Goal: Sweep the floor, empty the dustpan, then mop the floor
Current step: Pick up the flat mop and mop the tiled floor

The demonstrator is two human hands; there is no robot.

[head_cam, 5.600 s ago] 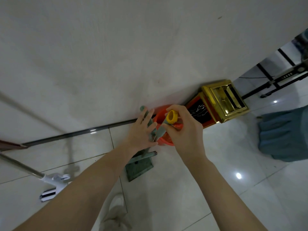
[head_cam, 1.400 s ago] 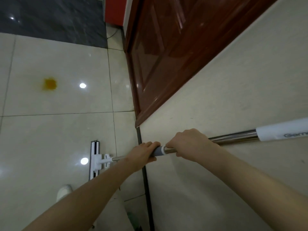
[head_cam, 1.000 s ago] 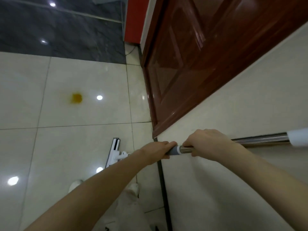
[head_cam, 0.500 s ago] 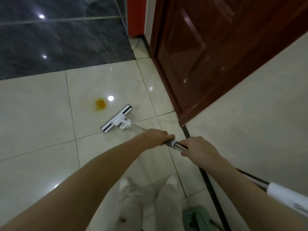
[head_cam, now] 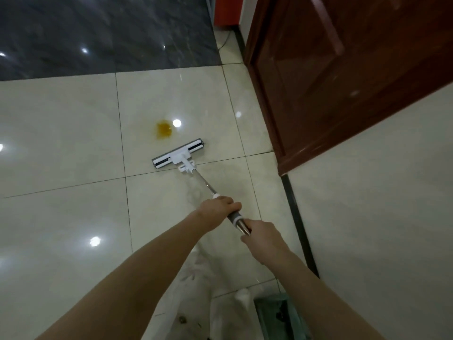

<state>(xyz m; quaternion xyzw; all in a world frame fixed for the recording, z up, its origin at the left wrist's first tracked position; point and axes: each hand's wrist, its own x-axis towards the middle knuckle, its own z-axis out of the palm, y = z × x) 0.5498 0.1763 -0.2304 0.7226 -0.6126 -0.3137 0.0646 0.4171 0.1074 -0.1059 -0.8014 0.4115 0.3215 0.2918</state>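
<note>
**A:** How are the arms set?

**B:** Both are stretched forward and down. The left hand [head_cam: 219, 207] is ahead, knuckles up, its fingers [head_cam: 231, 206] wrapped round the grey grip of the mop [head_cam: 205, 182]. The right hand [head_cam: 261, 233] sits just behind it, fingers clamped on the steel part of the pole. A short bit of grey sleeve and bright metal shows between the two.

**A:** And the mop itself?

**B:** It has a thin steel pole running away from the person to a flat white mop head [head_cam: 178, 155] with dark strips toward each end. The head lies slantwise on the pale glossy floor [head_cam: 61, 133], by a grout line and just short of an orange stain [head_cam: 163, 130], not touching it.

**A:** Anything around it?

**B:** A red-brown door [head_cam: 343, 69] and cream wall [head_cam: 380, 204] stand on the right. A green dustpan [head_cam: 275, 312] lies at the bottom edge by the wall, beside the person's feet.
</note>
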